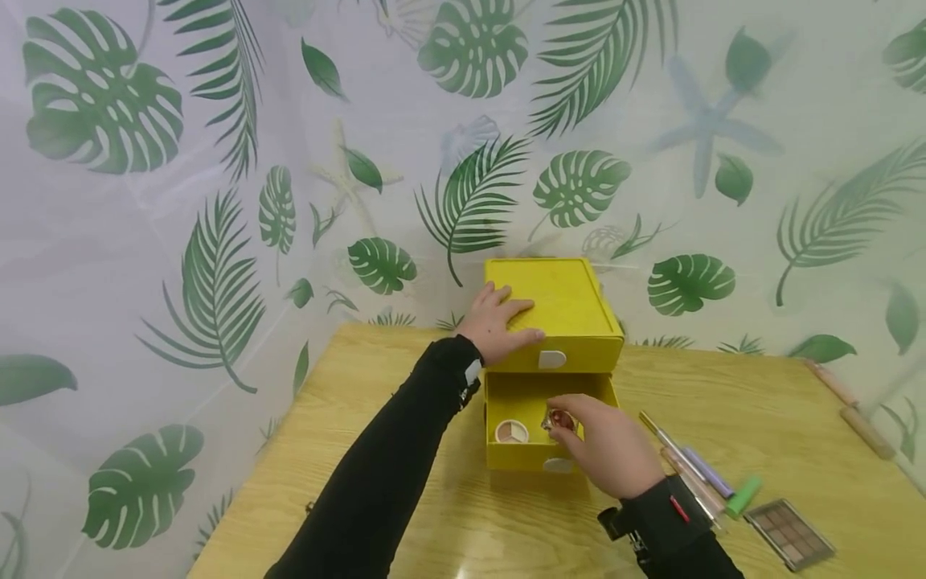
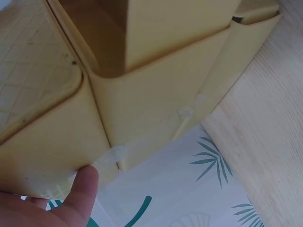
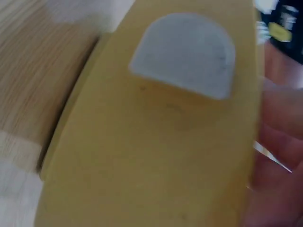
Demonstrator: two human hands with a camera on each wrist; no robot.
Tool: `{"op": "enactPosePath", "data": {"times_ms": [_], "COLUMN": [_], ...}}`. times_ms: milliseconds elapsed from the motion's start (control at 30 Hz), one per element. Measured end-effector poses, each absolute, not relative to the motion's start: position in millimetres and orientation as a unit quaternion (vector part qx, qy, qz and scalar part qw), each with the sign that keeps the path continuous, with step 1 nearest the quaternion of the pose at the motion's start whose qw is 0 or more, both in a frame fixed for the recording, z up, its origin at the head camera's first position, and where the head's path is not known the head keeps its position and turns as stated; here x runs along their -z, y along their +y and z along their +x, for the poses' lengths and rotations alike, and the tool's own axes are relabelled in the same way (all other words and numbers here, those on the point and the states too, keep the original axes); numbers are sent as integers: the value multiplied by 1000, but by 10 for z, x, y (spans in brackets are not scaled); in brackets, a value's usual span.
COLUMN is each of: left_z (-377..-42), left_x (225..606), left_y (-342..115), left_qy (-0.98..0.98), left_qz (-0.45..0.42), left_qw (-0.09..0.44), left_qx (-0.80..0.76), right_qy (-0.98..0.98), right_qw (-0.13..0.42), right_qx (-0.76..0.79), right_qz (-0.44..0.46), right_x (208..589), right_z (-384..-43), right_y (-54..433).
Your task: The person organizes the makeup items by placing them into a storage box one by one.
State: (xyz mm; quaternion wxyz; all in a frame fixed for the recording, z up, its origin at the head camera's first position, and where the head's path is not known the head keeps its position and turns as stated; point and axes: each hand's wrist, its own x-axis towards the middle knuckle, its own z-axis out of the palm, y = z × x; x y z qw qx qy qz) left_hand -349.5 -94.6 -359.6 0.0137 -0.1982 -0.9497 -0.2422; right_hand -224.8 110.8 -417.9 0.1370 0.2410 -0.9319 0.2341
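Observation:
A yellow two-drawer box (image 1: 560, 293) stands at the back of the table, with a pale tab on each drawer front. Its lower drawer (image 1: 517, 458) is pulled out and holds a round compact (image 1: 512, 432) with several colour sections. My left hand (image 1: 497, 328) rests on the left of the box top, fingers spread; in the left wrist view a finger (image 2: 84, 189) touches the yellow wall. Over the drawer's right part, my right hand (image 1: 615, 446) pinches a small round reddish, shiny item (image 1: 561, 419). Its exact kind is unclear, and the fingers partly cover it.
Right of the box lie several slim cosmetic tubes, among them a purple tube (image 1: 707, 473) and a green tube (image 1: 743, 497). An eyeshadow palette (image 1: 790, 534) lies nearer the front. A brown stick (image 1: 866, 433) sits at the table's right edge. A leaf-patterned curtain (image 1: 477, 217) hangs behind.

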Motion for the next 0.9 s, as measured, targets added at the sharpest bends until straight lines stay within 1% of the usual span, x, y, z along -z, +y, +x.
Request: {"op": "enactPosePath", "data": {"times_ms": [67,200,267,333,667,900], "left_z": [-3503,-3501,-3489,-3481,-3487,-3498], "left_x": [3582,3580,3587,3592,3547,3591], "left_y": [-953,-958,-953,-954,-957,-943], "left_qy": [-949,-947,-947,-948,-948,-949], "left_qz": [-199,-199,-200,-198,-206,-200], "left_qw": [16,17,16,16,18,5], "left_qx": [245,250,252,248,244,244], "right_qy": [-938,-941,-937,-932,-937,-939], "right_qw": [99,-5,-42,-65,-86,-110], "right_qx": [-234,-262,-278,-293,-272,-257], "right_qz": [237,216,207,201,200,201], "right_x": [4159,4188,4218,4246,4215,4203], "right_z": [-2334,-2524,-2591,-2633,-2680,-2640], "right_y": [1082,1045,1041,1040,1013,1028]}}
